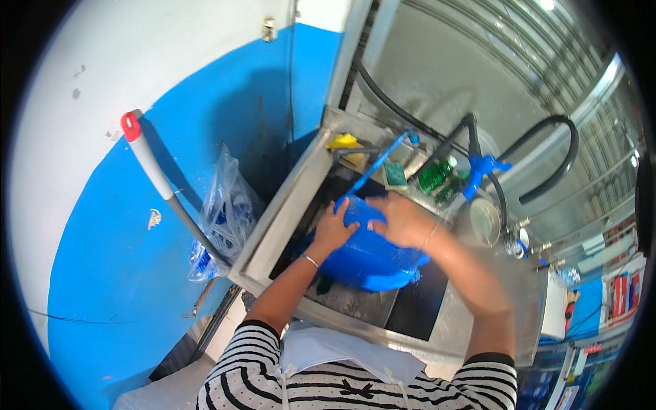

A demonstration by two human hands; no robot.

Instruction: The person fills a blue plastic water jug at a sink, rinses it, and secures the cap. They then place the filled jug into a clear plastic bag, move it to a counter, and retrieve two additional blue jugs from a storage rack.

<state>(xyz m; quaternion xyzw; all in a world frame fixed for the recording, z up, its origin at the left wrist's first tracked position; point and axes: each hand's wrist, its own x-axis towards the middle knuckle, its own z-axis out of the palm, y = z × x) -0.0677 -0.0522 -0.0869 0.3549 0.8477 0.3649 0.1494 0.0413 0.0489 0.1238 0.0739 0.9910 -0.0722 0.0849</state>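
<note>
Some blue plastic [376, 263] beneath both hands [332, 230] [404, 220]

To your left stands a wall [102, 273], white in its upper part and bright blue below, the border between the colors bending through the wide lens. Small chips break the paint, and a dark shadow [249, 109] falls across the blue near the corner. You have a small fitting [268, 29] fixed high on that wall. Ahead of you, a smooth grey panel [424, 68] rises beside a metal upright [344, 55], with ribbed metal [502, 44] beyond it. A bright light [547, 4] shows at the top edge. Before you sits a stainless-steel sink unit [282, 213]; far to your right, crowded shelves [570, 383] curve away, their contents too small to tell.
</note>
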